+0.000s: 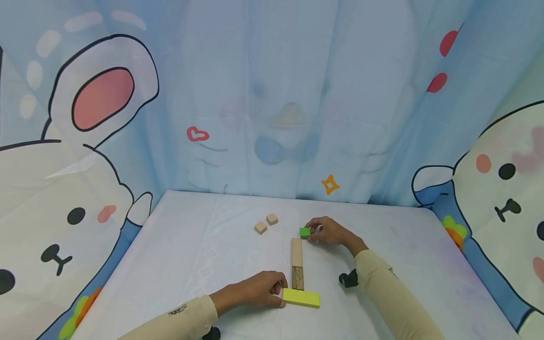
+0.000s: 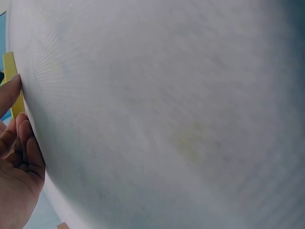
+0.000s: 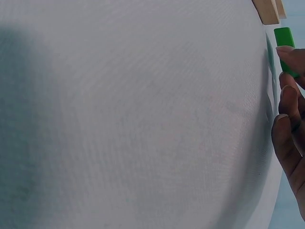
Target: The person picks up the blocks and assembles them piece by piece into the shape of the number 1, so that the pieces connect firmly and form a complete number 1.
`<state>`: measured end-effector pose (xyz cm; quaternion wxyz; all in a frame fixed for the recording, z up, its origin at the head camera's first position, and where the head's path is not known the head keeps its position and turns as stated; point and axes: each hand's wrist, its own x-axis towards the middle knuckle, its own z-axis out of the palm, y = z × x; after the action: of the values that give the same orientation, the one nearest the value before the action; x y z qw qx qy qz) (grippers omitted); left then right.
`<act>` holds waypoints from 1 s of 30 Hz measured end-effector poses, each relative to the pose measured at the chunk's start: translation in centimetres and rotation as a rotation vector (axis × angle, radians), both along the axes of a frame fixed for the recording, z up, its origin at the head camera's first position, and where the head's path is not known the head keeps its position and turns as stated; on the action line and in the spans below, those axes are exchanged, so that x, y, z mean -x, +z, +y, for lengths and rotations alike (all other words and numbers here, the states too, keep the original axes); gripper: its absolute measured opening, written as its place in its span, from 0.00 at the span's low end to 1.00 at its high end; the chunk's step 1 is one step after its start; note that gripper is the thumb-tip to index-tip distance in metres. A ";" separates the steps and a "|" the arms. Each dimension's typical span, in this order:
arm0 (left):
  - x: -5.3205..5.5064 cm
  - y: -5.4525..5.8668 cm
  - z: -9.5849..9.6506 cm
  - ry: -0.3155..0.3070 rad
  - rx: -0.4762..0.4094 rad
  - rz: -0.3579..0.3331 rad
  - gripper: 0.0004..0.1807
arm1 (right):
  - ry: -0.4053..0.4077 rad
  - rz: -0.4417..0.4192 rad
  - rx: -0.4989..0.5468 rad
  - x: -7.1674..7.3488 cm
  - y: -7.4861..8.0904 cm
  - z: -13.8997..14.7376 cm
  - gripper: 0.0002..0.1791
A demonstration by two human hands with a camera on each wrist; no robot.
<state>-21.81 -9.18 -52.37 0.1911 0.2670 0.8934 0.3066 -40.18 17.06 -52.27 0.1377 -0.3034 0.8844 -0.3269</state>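
My left hand [image 1: 259, 289] pinches the left end of a long yellow block [image 1: 301, 298] lying flat on the white table. The left wrist view shows thumb and fingers at that yellow block [image 2: 17, 102]. Between the thumb and fingers of my right hand [image 1: 330, 231] is a small green block [image 1: 304, 233], also seen as a green block [image 3: 285, 40] in the right wrist view. It is at the far end of a pale wooden block [image 1: 296, 252]; whether they touch cannot be told. A darker wooden block [image 1: 298, 278] lies between the pale block and the yellow one.
Two small wooden cubes [image 1: 261, 227] [image 1: 272, 218] sit farther back, left of the row. The white cloth-covered table [image 1: 204, 250] ends at a blue printed curtain [image 1: 272, 94]. Black wrist-worn devices [image 1: 348, 278] show by both forearms.
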 end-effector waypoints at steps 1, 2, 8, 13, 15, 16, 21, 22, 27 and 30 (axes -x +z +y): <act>0.0 0.0 0.0 0.000 0.000 0.000 0.16 | 0.002 -0.001 0.005 0.0 0.0 0.0 0.19; 0.0 0.0 0.0 0.000 0.001 0.001 0.16 | 0.003 -0.001 0.006 0.0 0.0 0.0 0.19; -0.1 -0.1 0.0 -0.008 -0.004 0.013 0.16 | 0.001 -0.005 -0.001 -0.1 -0.2 -0.1 0.19; -0.1 0.0 0.0 -0.008 -0.010 0.015 0.16 | 0.001 -0.004 -0.005 0.0 -0.5 0.0 0.19; -0.1 0.0 0.0 -0.007 -0.009 0.014 0.16 | 0.001 -0.004 -0.006 0.0 -0.4 0.0 0.19; -0.1 0.0 0.0 -0.007 -0.007 0.014 0.16 | 0.003 -0.002 -0.007 0.0 -0.4 0.0 0.19; 0.0 0.0 0.0 -0.003 -0.004 0.003 0.16 | 0.006 -0.006 -0.010 -0.1 -0.3 -0.2 0.19; 0.0 0.0 0.0 -0.003 -0.005 0.001 0.16 | 0.011 -0.007 -0.008 -0.2 -0.2 -0.3 0.19; 0.0 0.0 0.0 -0.004 -0.012 0.001 0.17 | 0.017 -0.009 -0.003 -0.3 -0.2 -0.4 0.19; 0.0 0.0 0.0 -0.005 -0.012 0.004 0.17 | 0.011 -0.013 -0.011 -0.4 -0.2 -0.4 0.18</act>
<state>-21.78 -9.15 -52.39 0.1886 0.2708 0.8913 0.3109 -39.83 16.69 -52.43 0.1466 -0.3055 0.8835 -0.3233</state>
